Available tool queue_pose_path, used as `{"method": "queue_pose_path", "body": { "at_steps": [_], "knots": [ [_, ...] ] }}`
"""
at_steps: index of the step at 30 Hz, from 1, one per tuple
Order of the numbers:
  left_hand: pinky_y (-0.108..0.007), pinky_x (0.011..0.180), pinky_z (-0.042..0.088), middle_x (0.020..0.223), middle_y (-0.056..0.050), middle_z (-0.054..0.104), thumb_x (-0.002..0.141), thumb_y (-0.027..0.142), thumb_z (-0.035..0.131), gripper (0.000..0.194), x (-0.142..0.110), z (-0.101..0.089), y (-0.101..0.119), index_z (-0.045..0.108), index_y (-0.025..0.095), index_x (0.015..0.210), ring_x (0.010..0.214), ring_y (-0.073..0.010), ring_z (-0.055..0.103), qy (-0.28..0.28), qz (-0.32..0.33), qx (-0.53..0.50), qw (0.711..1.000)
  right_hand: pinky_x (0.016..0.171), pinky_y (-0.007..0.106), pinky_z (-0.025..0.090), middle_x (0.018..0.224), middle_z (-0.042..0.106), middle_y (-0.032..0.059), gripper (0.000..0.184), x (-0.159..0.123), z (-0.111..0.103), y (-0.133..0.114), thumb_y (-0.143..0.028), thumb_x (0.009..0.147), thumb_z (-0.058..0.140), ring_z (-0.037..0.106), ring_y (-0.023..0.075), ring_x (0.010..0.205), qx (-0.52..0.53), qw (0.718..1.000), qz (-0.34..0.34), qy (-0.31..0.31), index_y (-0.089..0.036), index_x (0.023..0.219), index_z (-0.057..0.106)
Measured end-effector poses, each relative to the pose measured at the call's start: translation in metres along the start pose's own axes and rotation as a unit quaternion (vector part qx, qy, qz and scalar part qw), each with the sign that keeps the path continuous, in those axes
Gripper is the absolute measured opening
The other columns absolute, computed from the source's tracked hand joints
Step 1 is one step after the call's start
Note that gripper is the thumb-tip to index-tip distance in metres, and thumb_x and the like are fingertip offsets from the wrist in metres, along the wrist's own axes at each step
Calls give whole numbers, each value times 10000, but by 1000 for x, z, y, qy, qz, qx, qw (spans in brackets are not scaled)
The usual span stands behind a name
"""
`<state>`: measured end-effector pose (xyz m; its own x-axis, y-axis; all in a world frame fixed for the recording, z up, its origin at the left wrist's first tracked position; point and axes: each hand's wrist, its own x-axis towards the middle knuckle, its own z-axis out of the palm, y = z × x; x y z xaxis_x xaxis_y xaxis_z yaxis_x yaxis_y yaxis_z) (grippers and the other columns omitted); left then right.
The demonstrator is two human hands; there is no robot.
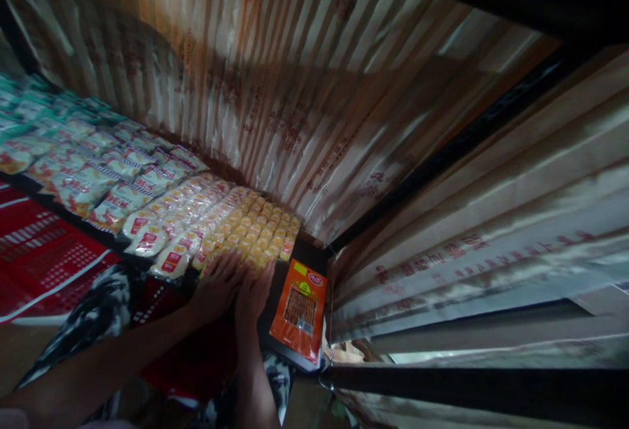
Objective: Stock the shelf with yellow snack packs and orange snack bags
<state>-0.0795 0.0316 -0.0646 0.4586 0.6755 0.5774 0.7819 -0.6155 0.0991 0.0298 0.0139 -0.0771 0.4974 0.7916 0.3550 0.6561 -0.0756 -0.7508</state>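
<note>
My left hand (pixel 219 288) reaches over the shelf's front edge, fingers stretched out on the near end of the small yellow packs (pixel 255 229). Beside it, my right hand (pixel 254 290) lies with its fingers extended on the same packs, close to their right corner. The yellow packs stand in tight rows. Left of them are round white wrapped packs (pixel 171 259) with red labels. An orange snack packet (pixel 299 311) rests flat to the right of my right hand, apart from it. Some fingertips blend into the packs in the dim light.
White snack bags (pixel 120 200) and green-topped bags (pixel 34 105) fill the shelf's left part. Printed plastic sheeting (pixel 275 88) hangs behind, with more stacked bags (pixel 466 245) at right. Black frame bars (pixel 442 134) cross the right side. Red crates (pixel 44 252) stand in front at lower left.
</note>
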Motion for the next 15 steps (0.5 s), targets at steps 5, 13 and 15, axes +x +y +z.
{"method": "queue_pose_path", "body": {
  "at_steps": [5,13,15],
  "knots": [
    [-482,1083,278,1401,-152,480,919,361,441,435,0,-4,2,544,208,1313,1329,-318,385,29,10,-3,1000,1104,479,274,1504,265,217,672,-1,-5,5,-487,955,221,194,245,1420,34,999,25,-16,-59,1471,177],
    [-490,1101,239,1404,-140,476,914,339,443,498,6,-2,5,441,203,1393,1337,-308,369,18,62,8,998,1102,468,264,1420,402,215,646,20,-12,0,-473,954,185,283,241,1381,62,998,27,-13,-57,1443,248],
    [-487,1105,229,1413,-149,463,911,340,445,525,7,0,4,411,187,1412,1342,-310,361,14,71,14,997,1088,462,286,1400,429,208,622,25,-11,-1,-458,955,189,311,241,1365,58,998,21,-14,-69,1433,276]
  ]
}}
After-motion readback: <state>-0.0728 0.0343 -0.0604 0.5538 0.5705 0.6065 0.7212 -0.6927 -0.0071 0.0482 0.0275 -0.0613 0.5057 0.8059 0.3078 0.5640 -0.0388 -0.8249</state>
